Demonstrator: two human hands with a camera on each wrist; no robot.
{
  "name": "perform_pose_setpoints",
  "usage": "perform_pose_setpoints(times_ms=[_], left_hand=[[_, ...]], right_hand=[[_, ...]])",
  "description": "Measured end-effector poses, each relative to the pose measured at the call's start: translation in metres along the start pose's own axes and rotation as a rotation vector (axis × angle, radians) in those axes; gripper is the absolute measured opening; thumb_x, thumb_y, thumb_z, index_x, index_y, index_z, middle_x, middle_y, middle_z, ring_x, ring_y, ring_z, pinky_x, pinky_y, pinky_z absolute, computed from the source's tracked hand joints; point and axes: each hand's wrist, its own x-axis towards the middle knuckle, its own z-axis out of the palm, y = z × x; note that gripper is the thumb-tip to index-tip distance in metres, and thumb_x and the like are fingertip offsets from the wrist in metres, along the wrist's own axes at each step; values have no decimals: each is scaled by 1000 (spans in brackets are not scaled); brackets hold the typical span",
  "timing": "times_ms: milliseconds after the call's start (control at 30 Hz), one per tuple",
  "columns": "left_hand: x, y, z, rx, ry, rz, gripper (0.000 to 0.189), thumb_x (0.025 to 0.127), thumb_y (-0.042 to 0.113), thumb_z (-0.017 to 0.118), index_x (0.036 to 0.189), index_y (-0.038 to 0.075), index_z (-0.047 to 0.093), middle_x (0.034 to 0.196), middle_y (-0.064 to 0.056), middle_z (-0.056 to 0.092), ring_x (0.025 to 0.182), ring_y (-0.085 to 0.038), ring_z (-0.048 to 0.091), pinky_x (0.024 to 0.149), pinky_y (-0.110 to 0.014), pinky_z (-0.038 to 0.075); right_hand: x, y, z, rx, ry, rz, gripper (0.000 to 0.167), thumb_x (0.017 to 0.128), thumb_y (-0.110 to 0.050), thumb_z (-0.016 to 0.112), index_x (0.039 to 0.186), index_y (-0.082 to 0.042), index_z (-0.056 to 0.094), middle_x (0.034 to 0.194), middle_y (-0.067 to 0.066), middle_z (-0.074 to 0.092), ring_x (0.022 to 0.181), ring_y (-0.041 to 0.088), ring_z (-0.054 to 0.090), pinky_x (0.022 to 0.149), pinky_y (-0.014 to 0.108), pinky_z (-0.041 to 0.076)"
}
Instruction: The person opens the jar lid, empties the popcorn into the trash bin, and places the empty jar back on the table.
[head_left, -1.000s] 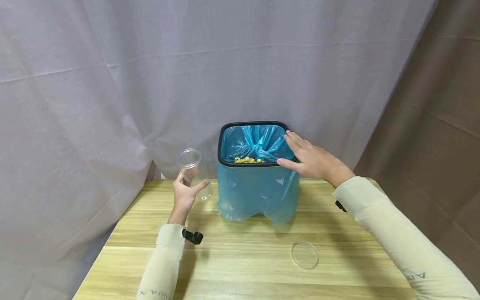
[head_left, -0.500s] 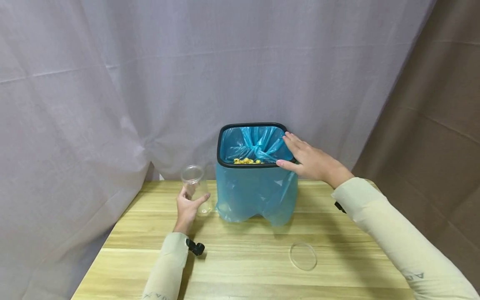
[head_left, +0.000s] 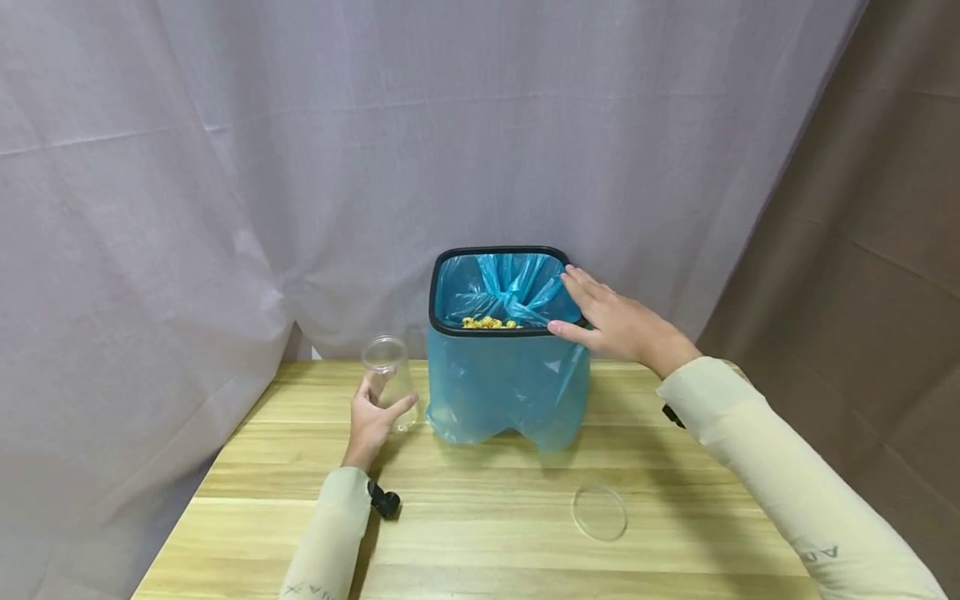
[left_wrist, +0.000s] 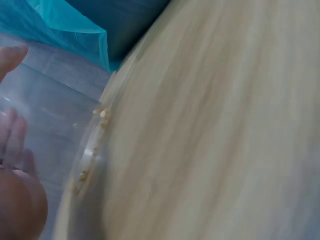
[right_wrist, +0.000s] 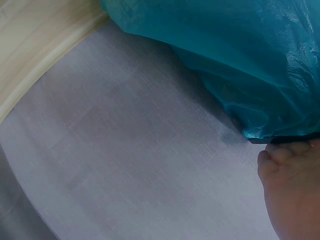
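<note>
My left hand [head_left: 370, 423] holds a clear plastic jar [head_left: 386, 354] with its thumb on one side and its fingers on the other. The jar stands nearly upright at the table's back edge, left of the bin, its top uncovered. A few yellowish crumbs [left_wrist: 103, 116] show along its bottom in the left wrist view. With fingers straight, my right hand [head_left: 626, 325] rests on the right side of the bin's black rim [head_left: 495, 249]. A blue plastic bag [head_left: 506, 387] lines the bin and hangs over its outside. Yellow popcorn pieces [head_left: 489, 323] show inside, partly hidden by the front rim.
On the wooden table [head_left: 465, 542] a thin clear ring [head_left: 600, 512], like a transparent lid, lies in front of the bin. Grey cloth [head_left: 480, 125] hangs right behind the table, and a browner cloth [head_left: 862, 275] hangs on the right.
My left hand has lowered the jar to the table and brought it from tilted to nearly upright. The right hand has stayed at the rim.
</note>
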Motion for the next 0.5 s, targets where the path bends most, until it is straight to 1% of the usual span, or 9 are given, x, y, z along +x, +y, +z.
perform_pose_setpoints(times_ms=[33, 100, 167, 267, 300, 400, 433, 500], left_hand=[[0, 0, -2, 25, -16, 3, 77, 79, 15, 93, 146, 14, 54, 152, -11, 60, 151, -29, 47, 134, -49, 22], [-1, 4, -5, 111, -46, -18, 85, 79, 22, 94, 151, 16, 49, 157, -11, 55, 154, -30, 42, 134, -52, 22], [-2, 8, -7, 195, -86, -47, 93, 78, 28, 95, 154, 17, 42, 160, -15, 51, 154, -36, 41, 132, -57, 26], [-4, 14, -13, 319, -139, -93, 112, 75, 37, 95, 163, 19, 28, 166, -18, 41, 155, -42, 37, 127, -64, 30], [-4, 16, -16, 351, -156, -96, 117, 75, 40, 95, 165, 19, 23, 167, -19, 37, 155, -43, 35, 127, -66, 30], [-7, 23, -26, 446, -213, -93, 120, 82, 47, 87, 170, 21, 10, 174, -19, 24, 160, -45, 24, 127, -71, 23], [-8, 26, -30, 482, -236, -86, 119, 85, 49, 83, 171, 21, 6, 176, -19, 19, 161, -45, 20, 127, -72, 21], [-11, 33, -37, 550, -290, -67, 111, 92, 53, 73, 171, 18, 4, 177, -20, 12, 163, -46, 13, 126, -75, 16]], right_hand=[[0, 0, 0, 6, -2, 3, 101, 102, -75, 40, 171, -12, 3, 180, 8, -3, 167, 35, 4, 132, 63, 19], [-2, 0, 0, 15, -5, 10, 101, 101, -75, 41, 171, -13, 3, 180, 7, -4, 167, 35, 4, 132, 64, 19], [-4, 1, -1, 18, -8, 16, 101, 101, -75, 41, 171, -13, 3, 180, 7, -4, 167, 35, 4, 132, 64, 19], [-7, 0, -6, -6, -18, 24, 101, 101, -76, 40, 171, -14, 2, 180, 8, -3, 167, 36, 5, 131, 65, 18], [-9, -1, -8, -18, -20, 26, 101, 101, -77, 39, 171, -14, 2, 180, 8, -2, 166, 36, 5, 131, 65, 19], [-13, -4, -15, -30, -28, 41, 103, 99, -80, 39, 171, -17, 2, 180, 8, -1, 166, 37, 7, 131, 67, 19], [-15, -5, -17, -23, -29, 45, 102, 99, -80, 40, 171, -18, 2, 180, 8, 0, 166, 38, 8, 130, 67, 19], [-20, -6, -21, -8, -29, 57, 102, 98, -79, 42, 171, -19, 2, 180, 8, 1, 166, 38, 8, 130, 69, 19]])
